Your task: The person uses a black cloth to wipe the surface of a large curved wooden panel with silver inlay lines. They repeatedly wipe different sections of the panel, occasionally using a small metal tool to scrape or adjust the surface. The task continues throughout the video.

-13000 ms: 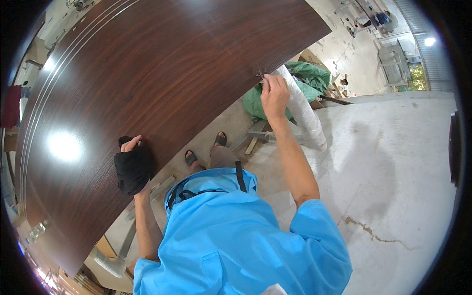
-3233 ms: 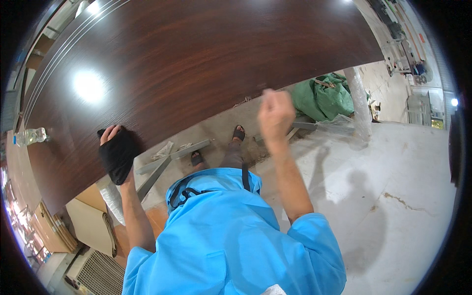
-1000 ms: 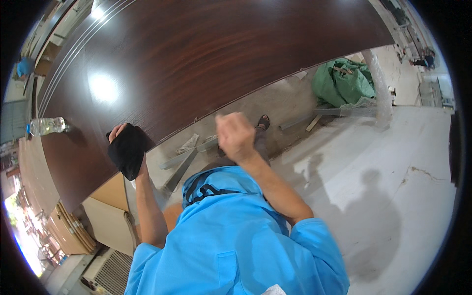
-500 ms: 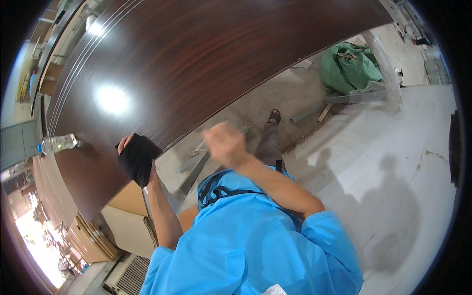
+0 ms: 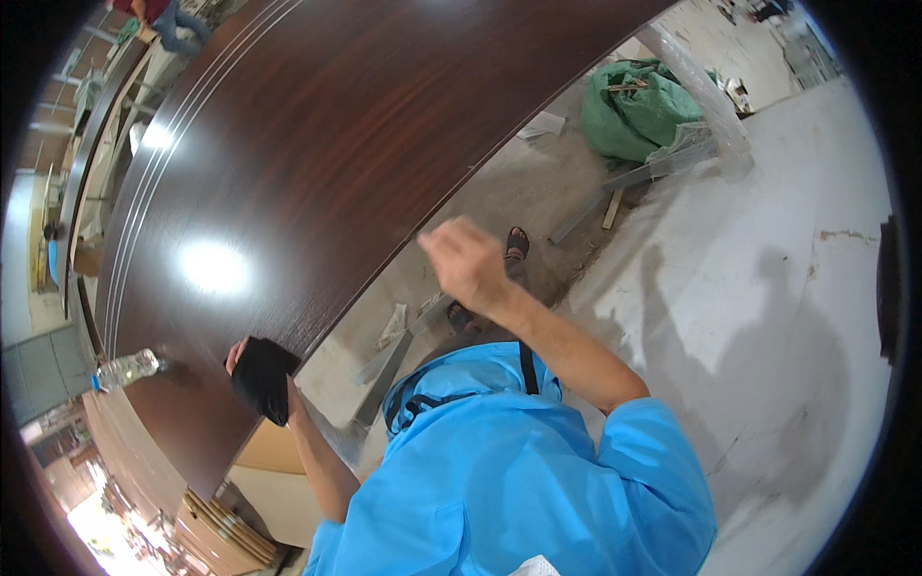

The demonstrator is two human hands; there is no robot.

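Note:
A large dark brown wood-grain panel (image 5: 355,144) with pale lines along its far left side spreads before me. My left hand (image 5: 236,354) is closed on a black cloth (image 5: 262,380) at the panel's near edge; the cloth covers most of the hand, and only some fingers show. Beside the panel's long right edge, my right hand (image 5: 468,265) is raised with its fingers curled together. Whether anything is inside them is hidden. A clear plastic bottle (image 5: 127,371) with a blue cap lies toward the panel's left side.
On the floor to the right are a green sack (image 5: 634,110), a grey metal strip (image 5: 600,205) and a plastic-wrapped post (image 5: 696,86). Metal pieces (image 5: 384,370) lie near my feet. Stacked boards (image 5: 226,528) lean at lower left. Another person (image 5: 173,24) stands far left.
The view has swung, so the panel's edge runs steeper and my left hand with the cloth sits lower. My right hand is now nearer the panel's edge. Another person has come into view.

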